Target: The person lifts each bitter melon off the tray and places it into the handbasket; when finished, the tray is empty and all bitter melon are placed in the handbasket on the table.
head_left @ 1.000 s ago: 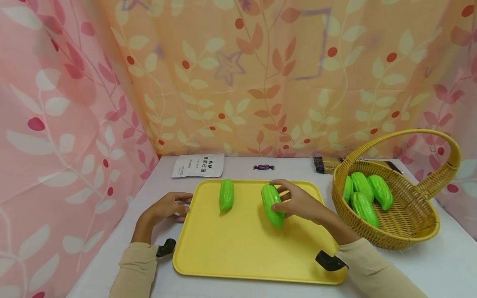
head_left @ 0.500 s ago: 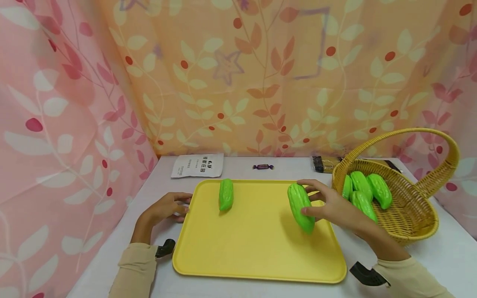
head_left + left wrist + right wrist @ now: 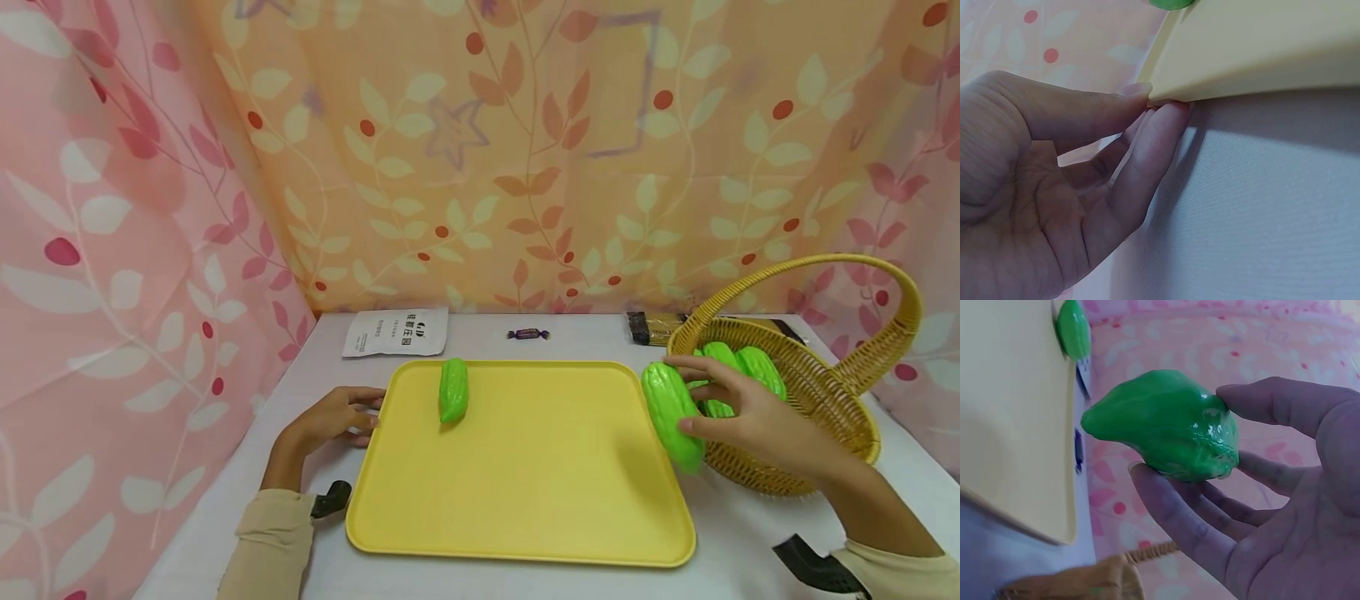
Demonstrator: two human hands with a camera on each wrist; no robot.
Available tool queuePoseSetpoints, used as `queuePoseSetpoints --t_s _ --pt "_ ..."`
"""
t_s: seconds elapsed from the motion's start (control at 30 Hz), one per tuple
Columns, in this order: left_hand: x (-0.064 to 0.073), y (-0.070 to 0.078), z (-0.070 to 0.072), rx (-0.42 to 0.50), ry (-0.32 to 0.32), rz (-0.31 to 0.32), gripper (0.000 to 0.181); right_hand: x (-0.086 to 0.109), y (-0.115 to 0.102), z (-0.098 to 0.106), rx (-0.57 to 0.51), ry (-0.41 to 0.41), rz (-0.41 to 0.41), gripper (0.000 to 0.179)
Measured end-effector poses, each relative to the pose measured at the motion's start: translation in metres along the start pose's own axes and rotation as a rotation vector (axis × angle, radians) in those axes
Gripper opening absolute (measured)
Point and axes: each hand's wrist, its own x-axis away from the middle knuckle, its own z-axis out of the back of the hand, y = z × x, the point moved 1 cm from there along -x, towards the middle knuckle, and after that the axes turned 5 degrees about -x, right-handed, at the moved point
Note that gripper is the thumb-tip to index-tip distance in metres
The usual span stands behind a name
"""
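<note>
My right hand point(image 3: 757, 425) holds a glossy green bitter melon point(image 3: 667, 408) between thumb and fingers, over the right edge of the yellow tray point(image 3: 525, 508) and close to the wicker basket point(image 3: 840, 425). In the right wrist view the gripped melon point(image 3: 1166, 425) points its narrow tip away from the palm. A second bitter melon point(image 3: 453, 392) lies at the tray's back left. Several more melons point(image 3: 761, 367) are in the basket, partly hidden by my right hand. With thumb above and fingers beneath, my left hand point(image 3: 1066, 169) pinches the left rim of the tray.
Behind the tray lie a white packet point(image 3: 397, 333) with dark print and a small purple wrapped candy point(image 3: 528, 333). A dark and gold package point(image 3: 652, 328) sits behind the basket, whose tall handle point(image 3: 911, 321) arches upward. Patterned curtains point(image 3: 465, 167) enclose the back and sides.
My right hand has carried the bitter melon rightward from above the middle of the tray to its right edge, beside the basket. My left hand has stayed at the tray's left rim.
</note>
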Motion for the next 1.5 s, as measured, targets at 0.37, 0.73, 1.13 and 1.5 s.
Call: queuePoseSetpoints --t_s 0.37,0.73,1.13,1.5 --pt "-0.001 -0.001 0.0 0.003 0.005 0.004 0.065 0.024 0.031 0.049 0.097 0.093 -0.088 0.079" --pt "0.001 -0.001 0.0 0.013 0.006 0.017 0.065 0.026 0.055 0.08 0.083 0.103 -0.111 0.081" --pt "0.0 0.001 0.001 0.012 0.007 0.024 0.065 0.019 0.078 0.094 0.112 0.081 -0.185 0.085" --pt "0.001 0.001 0.0 0.027 -0.001 0.012 0.065 0.015 0.101 0.096 0.069 0.007 -0.205 0.081"
